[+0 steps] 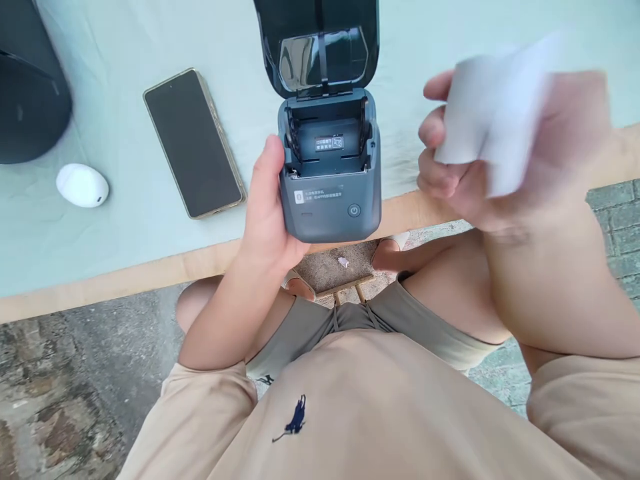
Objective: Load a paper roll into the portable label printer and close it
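Observation:
A dark grey label printer (330, 207) with its black lid (320, 47) raised is held by my left hand (273, 207), the thumb pressed along its left side. Its roll compartment (330, 130) faces me and has no roll in it; a small printed sticker shows on the inner wall. Off to the right, my right hand (545, 147) is closed round a white paper roll (470, 113), with a loose end of paper sticking up. That hand and the paper are blurred by motion, and the palm is partly hidden behind the paper.
On the pale green table cover (120, 40) lie a dark-screened phone (195, 143) and a white earbud case (83, 185). A black object (30, 93) stands at the far left. The wooden table edge (200, 263) runs just below the printer, with my legs beneath.

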A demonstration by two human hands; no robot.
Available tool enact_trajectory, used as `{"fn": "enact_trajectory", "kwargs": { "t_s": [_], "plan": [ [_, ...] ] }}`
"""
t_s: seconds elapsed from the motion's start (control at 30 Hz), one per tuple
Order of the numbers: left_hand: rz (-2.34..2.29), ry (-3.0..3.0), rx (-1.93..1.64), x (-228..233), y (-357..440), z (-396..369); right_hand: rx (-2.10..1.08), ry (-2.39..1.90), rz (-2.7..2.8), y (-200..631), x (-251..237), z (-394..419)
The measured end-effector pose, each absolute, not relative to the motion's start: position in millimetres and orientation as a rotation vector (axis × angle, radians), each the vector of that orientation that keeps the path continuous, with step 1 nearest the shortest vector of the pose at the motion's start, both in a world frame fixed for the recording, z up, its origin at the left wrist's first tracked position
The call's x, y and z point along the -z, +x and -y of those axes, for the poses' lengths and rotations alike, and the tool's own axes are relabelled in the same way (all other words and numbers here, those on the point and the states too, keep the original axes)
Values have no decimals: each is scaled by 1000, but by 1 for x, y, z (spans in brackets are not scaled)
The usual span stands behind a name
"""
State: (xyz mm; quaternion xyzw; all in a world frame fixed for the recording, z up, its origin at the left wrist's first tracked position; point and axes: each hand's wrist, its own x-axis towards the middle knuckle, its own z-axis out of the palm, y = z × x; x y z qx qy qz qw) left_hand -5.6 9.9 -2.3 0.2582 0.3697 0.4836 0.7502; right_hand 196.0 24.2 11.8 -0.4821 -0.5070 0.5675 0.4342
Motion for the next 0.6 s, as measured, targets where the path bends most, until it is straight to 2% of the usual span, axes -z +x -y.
{"fn": "enact_trajectory", "kwargs": {
  "t_s": [0.1,0.37,0.6],
  "plan": [
    [-793,557,-1066,3,-5,-11,-1325,-1115,1222,204,5,-17],
    [-707,645,-1064,6,-3,-12,-583,-1116,1924,218,17,1],
    [-585,856,-1081,13,-5,-16,-547,-1289,2112,211,15,-3]
  ]
}}
